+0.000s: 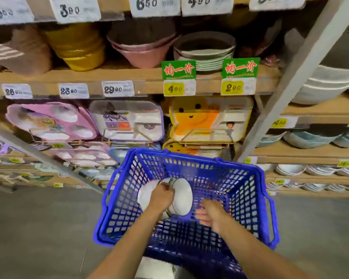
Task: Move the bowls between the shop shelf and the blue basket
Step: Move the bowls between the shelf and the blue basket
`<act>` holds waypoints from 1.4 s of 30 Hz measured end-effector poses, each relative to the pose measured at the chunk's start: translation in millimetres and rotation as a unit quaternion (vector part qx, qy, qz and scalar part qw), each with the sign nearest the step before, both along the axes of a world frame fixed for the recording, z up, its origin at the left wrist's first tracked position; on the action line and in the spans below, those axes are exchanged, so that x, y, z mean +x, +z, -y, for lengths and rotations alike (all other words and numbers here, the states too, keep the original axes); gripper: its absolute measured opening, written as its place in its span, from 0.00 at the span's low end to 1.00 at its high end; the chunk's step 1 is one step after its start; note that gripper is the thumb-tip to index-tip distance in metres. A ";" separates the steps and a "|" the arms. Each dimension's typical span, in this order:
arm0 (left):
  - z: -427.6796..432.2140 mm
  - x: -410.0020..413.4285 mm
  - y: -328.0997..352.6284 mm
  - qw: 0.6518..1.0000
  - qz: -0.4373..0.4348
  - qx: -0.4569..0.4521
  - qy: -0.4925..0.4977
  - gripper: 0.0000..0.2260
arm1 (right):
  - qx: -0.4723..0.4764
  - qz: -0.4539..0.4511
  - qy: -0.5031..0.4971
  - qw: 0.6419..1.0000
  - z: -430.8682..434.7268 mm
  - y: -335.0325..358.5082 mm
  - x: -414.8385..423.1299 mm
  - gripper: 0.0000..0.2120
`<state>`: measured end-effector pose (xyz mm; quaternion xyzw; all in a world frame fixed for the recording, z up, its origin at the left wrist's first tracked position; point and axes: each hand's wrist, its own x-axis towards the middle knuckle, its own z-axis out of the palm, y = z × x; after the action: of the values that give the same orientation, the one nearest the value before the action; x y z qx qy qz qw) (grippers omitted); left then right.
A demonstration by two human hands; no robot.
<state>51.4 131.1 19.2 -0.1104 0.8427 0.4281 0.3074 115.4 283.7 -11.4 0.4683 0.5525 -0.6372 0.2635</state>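
Partly behind left hand [161, 195], bowls [182, 196] in basket [210, 164].

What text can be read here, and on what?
"均一价": both green signs on the shelf edge.
"4 90": left yellow tag.
"2 90": right yellow tag.
"25 90": white tag.
"29 90": next white tag.
"650": top white tag.
Other tags: too blurred.
Blue basket, bowls: no text.
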 end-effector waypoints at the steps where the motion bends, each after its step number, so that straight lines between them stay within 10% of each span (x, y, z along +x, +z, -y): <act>1: -4.4 -5.2 -12.1 0.999 0.002 -0.020 -0.039 0.09 | 0.007 0.020 -0.014 1.000 5.1 -13.0 -1.5 0.16; 7: -24.2 -26.9 -87.3 0.983 -0.019 -0.112 -0.145 0.24 | -0.030 0.098 -0.030 0.994 28.2 -97.5 -22.7 0.06; 21: -33.4 -8.3 -134.8 0.969 -0.119 -0.148 -0.158 0.40 | -0.025 0.087 -0.070 0.993 45.4 -164.0 -36.0 0.18; 42: -28.8 -9.0 7.3 0.996 -0.074 -0.011 -0.049 0.21 | -0.019 -0.047 0.006 0.999 -31.7 2.4 -12.5 0.18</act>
<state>42.5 159.9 26.5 -0.0399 0.8720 0.4104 0.2640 103.0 315.4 -9.0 0.4292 0.5551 -0.6673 0.2496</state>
